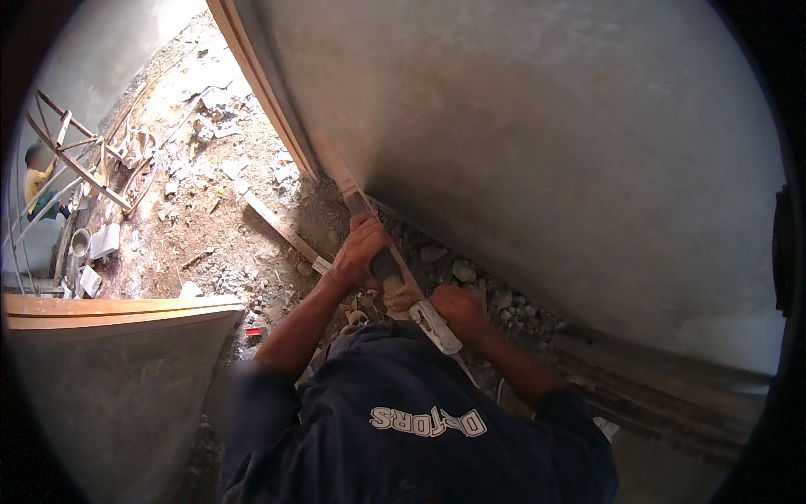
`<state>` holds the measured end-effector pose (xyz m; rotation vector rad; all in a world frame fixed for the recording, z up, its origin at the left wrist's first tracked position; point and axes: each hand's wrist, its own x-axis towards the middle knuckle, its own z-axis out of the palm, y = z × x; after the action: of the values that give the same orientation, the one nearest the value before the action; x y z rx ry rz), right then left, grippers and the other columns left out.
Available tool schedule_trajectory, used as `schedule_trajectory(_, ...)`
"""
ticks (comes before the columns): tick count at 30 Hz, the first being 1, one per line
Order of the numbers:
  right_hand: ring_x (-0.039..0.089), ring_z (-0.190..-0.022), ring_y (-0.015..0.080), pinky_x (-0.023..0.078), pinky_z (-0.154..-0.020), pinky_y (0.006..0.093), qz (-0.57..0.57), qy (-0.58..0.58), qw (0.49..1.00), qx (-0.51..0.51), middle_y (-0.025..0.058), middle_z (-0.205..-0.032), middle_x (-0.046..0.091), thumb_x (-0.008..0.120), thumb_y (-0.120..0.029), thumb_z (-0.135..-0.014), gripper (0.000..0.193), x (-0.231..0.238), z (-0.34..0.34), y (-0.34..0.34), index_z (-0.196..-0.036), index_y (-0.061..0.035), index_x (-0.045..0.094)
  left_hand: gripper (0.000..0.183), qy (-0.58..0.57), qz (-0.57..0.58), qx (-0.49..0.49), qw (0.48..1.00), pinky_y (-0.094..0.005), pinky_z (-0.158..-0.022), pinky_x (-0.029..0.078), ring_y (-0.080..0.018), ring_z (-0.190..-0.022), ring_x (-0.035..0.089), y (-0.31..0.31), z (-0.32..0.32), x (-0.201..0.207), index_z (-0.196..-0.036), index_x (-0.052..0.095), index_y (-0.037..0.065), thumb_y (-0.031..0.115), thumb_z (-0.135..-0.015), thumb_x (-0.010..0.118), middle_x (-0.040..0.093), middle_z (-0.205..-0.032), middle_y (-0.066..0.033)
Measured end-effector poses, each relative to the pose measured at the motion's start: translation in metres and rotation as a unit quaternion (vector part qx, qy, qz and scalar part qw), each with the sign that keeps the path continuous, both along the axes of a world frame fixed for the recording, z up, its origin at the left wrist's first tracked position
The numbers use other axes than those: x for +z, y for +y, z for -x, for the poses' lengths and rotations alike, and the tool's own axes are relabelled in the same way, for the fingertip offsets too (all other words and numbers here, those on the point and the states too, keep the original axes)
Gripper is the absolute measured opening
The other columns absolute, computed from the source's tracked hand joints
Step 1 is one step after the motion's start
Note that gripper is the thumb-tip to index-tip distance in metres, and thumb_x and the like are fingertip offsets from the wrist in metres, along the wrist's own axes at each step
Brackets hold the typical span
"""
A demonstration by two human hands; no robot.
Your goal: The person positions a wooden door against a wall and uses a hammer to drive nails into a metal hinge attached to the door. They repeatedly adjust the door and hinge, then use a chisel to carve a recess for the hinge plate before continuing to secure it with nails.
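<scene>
A long dusty tool (405, 296) runs slantwise in front of my body, with a dark middle section and a pale, rounded, slotted rear end. Its far end points toward the foot of the grey wall, beside the wooden door frame; the exact kind of tool is unclear. My left hand (363, 254) is closed round the dark section. Farther back, my right hand (459, 311) is closed against the side of the rear part, its fingertips partly hidden. A blurred, reddish strip (334, 164) shows at the tool's far end.
The grey wall (546, 151) rises on the right, with rubble (466, 270) along its foot. The wooden door frame (264, 84) stands ahead. A wooden strip (281, 225) lies on the littered ground. At left are a wood-edged panel (126, 312), a tilted frame (84, 164) and a seated person (38, 185).
</scene>
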<state>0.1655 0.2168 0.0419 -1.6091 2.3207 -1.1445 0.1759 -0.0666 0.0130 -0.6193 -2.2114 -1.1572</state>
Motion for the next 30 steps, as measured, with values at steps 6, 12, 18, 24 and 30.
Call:
schedule_trajectory(6, 0.065, -0.08, 0.0331, 0.052, -0.069, 0.0466, 0.183, 0.04, 0.976, 0.113, 0.0153, -0.089, 0.065, 0.074, -0.011, -0.074, 0.025, 0.024, -0.006, -0.004, -0.095, -0.0032, 0.063, 0.047, -0.012, -0.059, -0.003, 0.998, -0.047, -0.091, 0.038, -0.034, -0.083, 0.055, -0.002, 0.004, 0.012, -0.093, 0.056, 0.008, 0.019, -0.054, 0.08, 0.05, -0.085, -0.0086)
schedule_trajectory(12, 0.068, -0.089, 0.036, 0.053, -0.075, 0.0497, -0.117, -0.02, 0.993, 0.02, 0.0184, -0.099, 0.068, 0.072, -0.007, -0.079, 0.027, 0.019, -0.001, -0.012, -0.105, -0.0022, 0.064, 0.05, -0.017, -0.058, 0.016, 0.998, -0.0461, -0.09, 0.038, -0.0339, -0.084, 0.055, -0.004, 0.003, 0.01, -0.091, 0.056, 0.007, 0.023, -0.051, 0.08, 0.05, -0.084, -0.0085)
schedule_trajectory(18, 0.066, -0.091, 0.0374, 0.052, -0.078, 0.0511, 0.176, 0.061, 0.98, 0.069, 0.0189, -0.099, 0.066, 0.071, -0.01, -0.078, 0.03, -0.001, -0.001, -0.011, -0.107, -0.0029, 0.066, 0.052, -0.015, -0.05, 0.003, 0.999, -0.0477, -0.093, 0.038, -0.0337, -0.086, 0.056, -0.005, 0.003, 0.008, -0.091, 0.057, 0.007, 0.024, -0.047, 0.079, 0.052, -0.086, -0.0091)
schedule_trajectory(24, 0.065, -0.086, 0.0367, 0.053, -0.074, 0.0469, 0.113, -0.016, 0.987, 0.115, 0.0173, -0.093, 0.065, 0.072, -0.01, -0.075, 0.028, 0.019, 0.002, -0.009, -0.101, -0.0025, 0.065, 0.053, -0.014, 0.003, -0.005, 1.0, -0.0485, -0.092, 0.038, -0.0318, -0.089, 0.059, -0.011, 0.001, -0.008, -0.092, 0.056, 0.007, 0.047, -0.069, 0.082, 0.056, -0.091, -0.0081)
schedule_trajectory(30, 0.055, -0.066, 0.0335, 0.044, -0.059, 0.0453, 0.084, 0.05, 0.995, 0.022, 0.0121, -0.076, 0.054, 0.072, -0.011, -0.07, 0.019, 0.008, -0.003, -0.012, -0.081, -0.0028, 0.058, 0.054, -0.011, 0.001, -0.013, 1.0, -0.0498, -0.097, 0.037, -0.0344, -0.087, 0.056, -0.006, 0.002, -0.002, -0.094, 0.056, 0.007, 0.024, -0.048, 0.078, 0.051, -0.087, -0.0099)
